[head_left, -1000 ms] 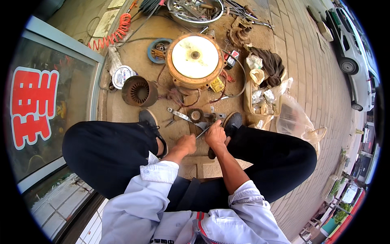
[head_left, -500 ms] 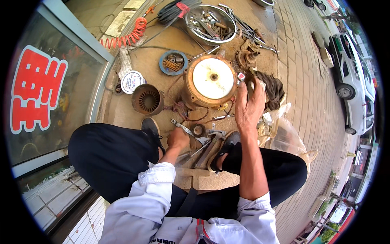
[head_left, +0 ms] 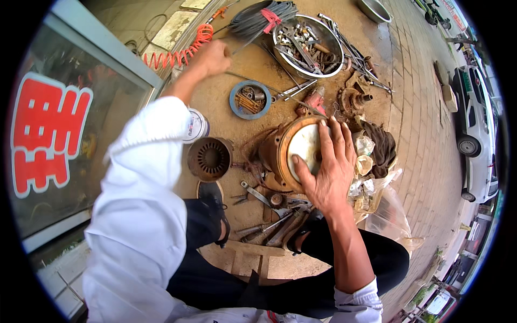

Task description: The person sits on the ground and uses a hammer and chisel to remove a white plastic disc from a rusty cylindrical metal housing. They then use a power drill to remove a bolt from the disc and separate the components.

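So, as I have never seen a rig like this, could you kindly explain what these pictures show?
Certainly. There is no robot here: these are a person's two bare hands. The view looks down from the left one of two wide fisheye cameras worn on the head, which is why straight edges bend near the rim.

The right hand lies spread over the pale round top of a rusty housing. The left hand is reaching out near a red coiled hose and a bundle of grey cable; I cannot tell whether it holds anything.

On the ground are a rusty slotted cylinder, a blue-rimmed dish of small parts, a metal bowl full of tools, and a dark cloth.
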Tool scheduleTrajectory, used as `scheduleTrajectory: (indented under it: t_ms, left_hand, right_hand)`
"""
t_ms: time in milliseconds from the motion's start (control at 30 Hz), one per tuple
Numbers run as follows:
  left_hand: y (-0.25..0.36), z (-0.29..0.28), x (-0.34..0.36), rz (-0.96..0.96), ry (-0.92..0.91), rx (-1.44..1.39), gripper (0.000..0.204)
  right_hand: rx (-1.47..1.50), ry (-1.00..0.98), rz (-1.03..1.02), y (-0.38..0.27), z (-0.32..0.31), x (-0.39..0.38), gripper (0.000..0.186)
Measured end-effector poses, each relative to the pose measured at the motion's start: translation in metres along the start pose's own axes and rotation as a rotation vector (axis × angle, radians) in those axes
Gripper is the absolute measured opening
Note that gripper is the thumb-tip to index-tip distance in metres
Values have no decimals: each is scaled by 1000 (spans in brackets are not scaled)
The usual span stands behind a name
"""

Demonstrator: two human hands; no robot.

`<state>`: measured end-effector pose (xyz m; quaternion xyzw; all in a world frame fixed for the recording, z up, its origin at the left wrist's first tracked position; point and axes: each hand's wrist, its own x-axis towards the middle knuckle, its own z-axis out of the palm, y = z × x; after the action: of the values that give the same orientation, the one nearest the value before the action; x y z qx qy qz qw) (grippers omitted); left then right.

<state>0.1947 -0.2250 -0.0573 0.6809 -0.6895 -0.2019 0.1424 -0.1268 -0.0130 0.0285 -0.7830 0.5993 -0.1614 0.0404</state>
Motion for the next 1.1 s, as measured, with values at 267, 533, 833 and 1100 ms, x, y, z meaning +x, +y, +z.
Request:
scheduleTrajectory:
  t_ms: [267,533,833,1100]
  left_hand:
    - [-23,86,58,255,-357,91,22]
    - [-40,161,61,296,-438,15,22]
    - [-19,197,45,442,-394,145,28]
    - [-31,167,48,346,-704,-56,27]
  right_hand:
    - [13,-75,3,4,-4,4,82]
    - [14,-168,21,11,-8,-2,94]
    - [17,-154,45,8,-9,-3,91]
    - [37,-171,44,11,-10,-3,84]
